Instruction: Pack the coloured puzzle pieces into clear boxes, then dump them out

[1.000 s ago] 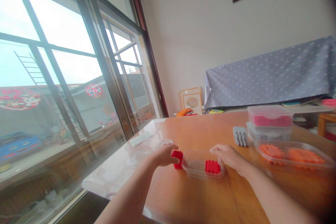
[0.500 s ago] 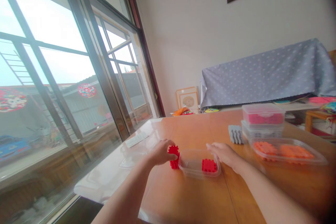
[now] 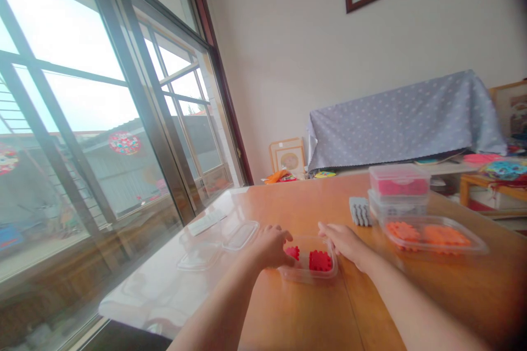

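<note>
A smooth, glossy brown wooden table (image 3: 288,312) formed the work surface. The left hand (image 3: 272,247) grasped a red toothed block (image 3: 293,253) between thumb and fingers, at the left end of a clear plastic tub (image 3: 302,275) with rounded corners. The right hand (image 3: 343,241) lay at the tub's right rim; whether it gripped could not be determined. A notched red piece (image 3: 320,260) sat inside, at right. Farther right were ribbed gray pieces (image 3: 360,212) and flat orange pieces (image 3: 447,235) with notched edges
</note>
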Demonstrator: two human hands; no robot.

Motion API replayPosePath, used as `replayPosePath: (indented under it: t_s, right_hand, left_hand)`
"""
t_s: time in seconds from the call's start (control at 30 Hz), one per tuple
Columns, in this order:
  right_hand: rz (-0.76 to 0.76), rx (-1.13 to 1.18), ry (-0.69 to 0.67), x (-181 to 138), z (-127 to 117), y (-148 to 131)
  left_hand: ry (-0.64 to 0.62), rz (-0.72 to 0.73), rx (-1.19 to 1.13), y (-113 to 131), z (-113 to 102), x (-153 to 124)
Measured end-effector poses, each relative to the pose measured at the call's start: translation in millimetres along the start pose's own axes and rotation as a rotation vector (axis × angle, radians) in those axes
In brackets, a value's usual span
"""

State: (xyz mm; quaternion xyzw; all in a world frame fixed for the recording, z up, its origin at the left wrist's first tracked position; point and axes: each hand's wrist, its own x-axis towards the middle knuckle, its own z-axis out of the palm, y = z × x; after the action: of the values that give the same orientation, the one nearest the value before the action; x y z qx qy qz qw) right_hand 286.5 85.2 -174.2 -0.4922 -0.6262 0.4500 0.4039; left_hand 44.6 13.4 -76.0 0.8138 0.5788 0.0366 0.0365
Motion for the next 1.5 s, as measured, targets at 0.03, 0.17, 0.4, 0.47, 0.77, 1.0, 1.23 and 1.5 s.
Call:
replayPosePath:
  t_s: [0.03, 0.17, 0.4, 0.47, 0.77, 1.0, 1.23, 1.5]
  right_hand:
    - [-0.003, -0.001, -0.006, -0.4, -0.2, -0.6]
    - [-0.006, -0.001, -0.013, -2.5, -0.4, -4.2]
    - [-0.017, -0.004, -0.026, -6.6, -0.7, -9.6]
    - [-0.020, -0.001, -0.046, -7.6, -2.1, -9.5]
    - [-0.001, -0.006, -0.144, -12.1, -4.3, -14.3]
    - [-0.017, -0.004, -0.096, -13.5, -5.0, -15.8]
    - [-0.028, 0.006, -0.086, -14.3, -4.1, -16.2]
    - [-0.050, -0.024, -0.072, -15.7, -4.7, -18.5]
  left_hand:
    - [0.000, -0.006, 0.001, 0.3, -0.1, -0.6]
    - [0.024, -0.009, 0.017, 4.4, -2.7, -6.3]
    - [0.030, 0.039, -0.009, 16.1, -4.7, -11.4]
    - [0.095, 0.021, -0.073, 7.6, -4.2, -9.3]
    - [0.175, -0.105, -0.271, -64.0, -18.4, -23.5]
    - [0.020, -0.122, -0.189, -72.6, -10.7, -35.6]
    - [0.048, -0.131, -0.130, -73.5, -10.5, -34.3]
    - [0.134, -0.058, -0.162, -43.6, -20.0, -27.7]
